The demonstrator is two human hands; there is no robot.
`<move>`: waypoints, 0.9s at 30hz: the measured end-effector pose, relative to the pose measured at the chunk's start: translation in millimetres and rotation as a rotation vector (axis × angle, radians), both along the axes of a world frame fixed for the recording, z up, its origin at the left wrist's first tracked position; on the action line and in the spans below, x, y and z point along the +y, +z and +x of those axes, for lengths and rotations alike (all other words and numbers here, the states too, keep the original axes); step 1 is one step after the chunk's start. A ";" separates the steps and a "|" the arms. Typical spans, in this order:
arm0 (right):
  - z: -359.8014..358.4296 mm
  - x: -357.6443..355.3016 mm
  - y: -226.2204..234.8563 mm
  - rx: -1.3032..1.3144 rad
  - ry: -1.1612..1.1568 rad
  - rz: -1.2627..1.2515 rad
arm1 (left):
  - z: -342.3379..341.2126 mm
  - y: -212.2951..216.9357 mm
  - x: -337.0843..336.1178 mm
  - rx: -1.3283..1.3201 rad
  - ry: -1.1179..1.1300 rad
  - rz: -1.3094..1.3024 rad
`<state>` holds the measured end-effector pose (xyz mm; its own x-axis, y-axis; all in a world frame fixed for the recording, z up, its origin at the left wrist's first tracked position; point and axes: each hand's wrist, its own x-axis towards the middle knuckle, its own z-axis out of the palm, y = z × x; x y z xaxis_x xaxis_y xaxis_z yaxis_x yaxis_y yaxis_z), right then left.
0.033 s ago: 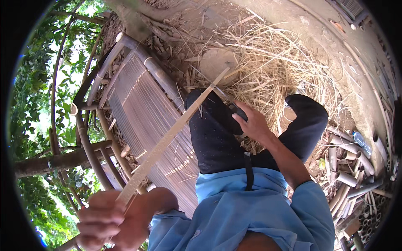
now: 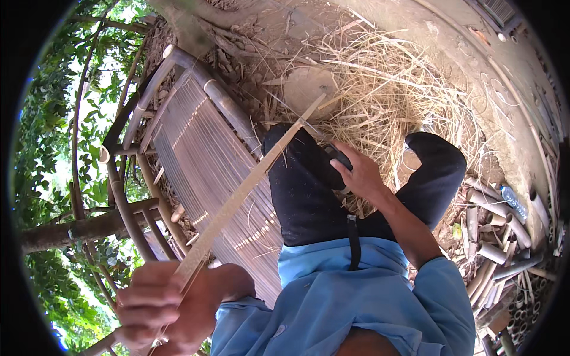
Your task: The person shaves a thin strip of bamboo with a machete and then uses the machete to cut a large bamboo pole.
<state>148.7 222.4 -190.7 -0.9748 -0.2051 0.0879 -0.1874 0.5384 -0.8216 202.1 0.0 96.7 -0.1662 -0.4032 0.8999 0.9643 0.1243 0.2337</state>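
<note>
Head view looks straight down on a seated person in a blue shirt [image 2: 356, 296] and dark trousers [image 2: 303, 190], knees spread over bare ground. I see no boxes, labels or signs; the one packaged thing I can pick out is a clear plastic bottle [image 2: 513, 203] lying at the right edge among cut bamboo sections [image 2: 493, 249]. Its label is too small to tell.

Left hand [image 2: 157, 308] sits low in the picture, its fingers [image 2: 139, 314] closed round the near end of a long, pale bamboo strip [image 2: 237, 199]. That strip runs up and to the right from the fist, crosses the left knee, and ends over a heap of dry straw-like shavings [image 2: 392, 95].

Right hand [image 2: 359, 175] rests at the inner side of the left knee, fingers curled round a dark handle [image 2: 335, 157], which I take to be a knife; the blade is hidden, so I cannot tell whether it touches the strip. The upper part of the strip passes just left of this hand, near it.

To the left of the legs lies a bamboo frame [image 2: 202, 148] filled with thin slats, its thick poles at the top. Green foliage [image 2: 47, 148] fills the far left.
</note>
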 end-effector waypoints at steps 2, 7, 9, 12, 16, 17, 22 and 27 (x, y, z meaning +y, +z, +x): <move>-3.9 1.0 13.1 -0.047 -0.012 0.080 | -2.6 -20.8 -11.8 -0.033 0.010 -0.050; -10.0 -20.3 43.8 0.056 -0.006 -0.011 | -3.7 -23.6 3.6 0.009 0.144 0.061; -9.1 -27.6 59.2 0.222 0.035 -0.069 | -15.0 -27.6 17.0 0.073 0.261 0.059; -14.2 -24.2 48.2 0.176 0.052 0.050 | -9.7 -26.9 10.8 0.034 0.159 0.049; -21.5 -25.0 33.1 0.131 0.094 0.109 | 0.5 -20.3 8.6 0.016 0.014 0.031; -19.4 -25.4 43.0 0.159 0.124 0.069 | -4.1 -22.3 13.1 0.074 0.137 0.084; -5.4 -21.0 49.2 0.401 0.254 0.049 | -20.6 -21.6 34.9 0.102 0.338 0.217; -6.3 -18.8 49.6 0.319 0.186 0.120 | -21.9 -25.2 33.4 0.071 0.455 0.231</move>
<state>142.4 203.6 -141.1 -0.8476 -0.4027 0.3456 -0.5267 0.5597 -0.6397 180.2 33.4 71.4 0.1307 -0.6102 0.7814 0.8392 0.4877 0.2405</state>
